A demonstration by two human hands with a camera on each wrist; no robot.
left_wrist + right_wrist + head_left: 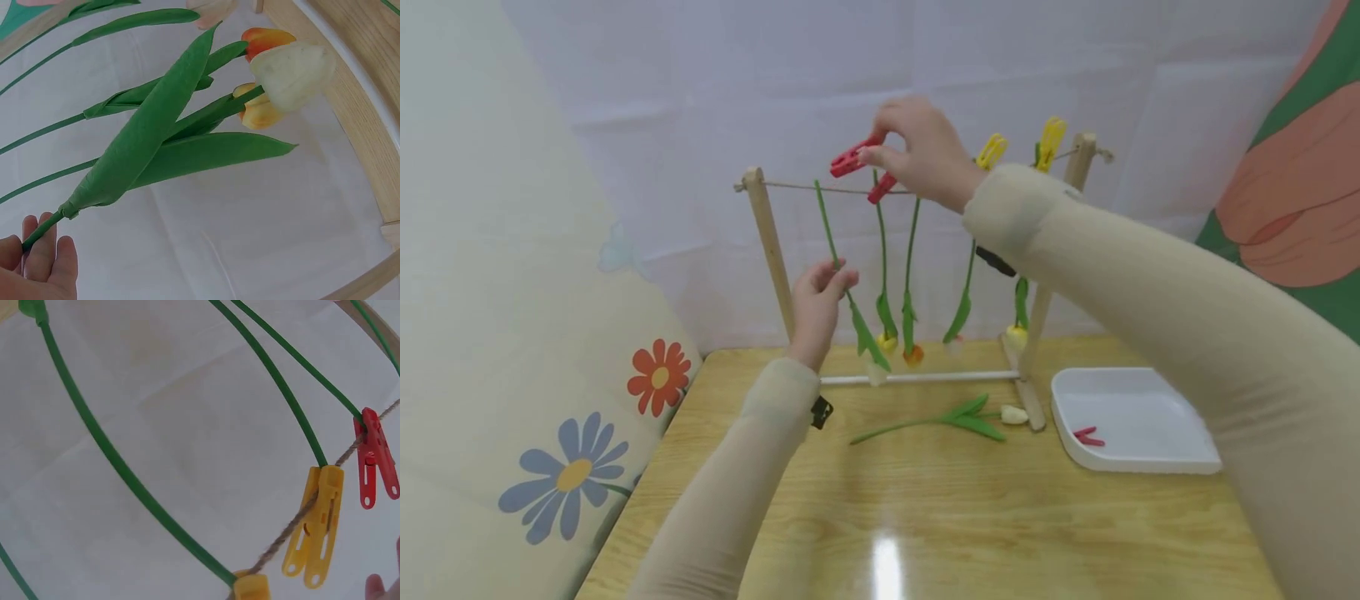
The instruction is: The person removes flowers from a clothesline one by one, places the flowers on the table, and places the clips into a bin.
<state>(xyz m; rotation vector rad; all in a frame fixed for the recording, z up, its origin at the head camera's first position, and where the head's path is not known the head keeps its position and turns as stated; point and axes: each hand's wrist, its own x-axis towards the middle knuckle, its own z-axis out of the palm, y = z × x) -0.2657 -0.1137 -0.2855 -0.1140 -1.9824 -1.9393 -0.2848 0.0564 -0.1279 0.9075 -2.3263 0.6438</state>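
Observation:
My left hand (817,308) pinches the green stem of a white artificial tulip (294,75), its bloom hanging downward and its bare stem end reaching up near the rope (790,187). Above the rope, my right hand (925,154) grips a red clothespin (848,160) between thumb and fingers, to the right of that stem end. Another red clothespin (882,188) sits on the rope just under this hand. Only fingertips of the right hand show at the edge of the right wrist view. Yellow clothespins (315,525) clip other stems to the rope.
Several tulips, including an orange one (913,357), hang upside down from the wooden rack (771,242). On the table (925,508) lies a white tulip (1013,414) in front of the rack's white bar (940,377). At right stands a white tray (1138,462) with a red clothespin (1088,437) inside.

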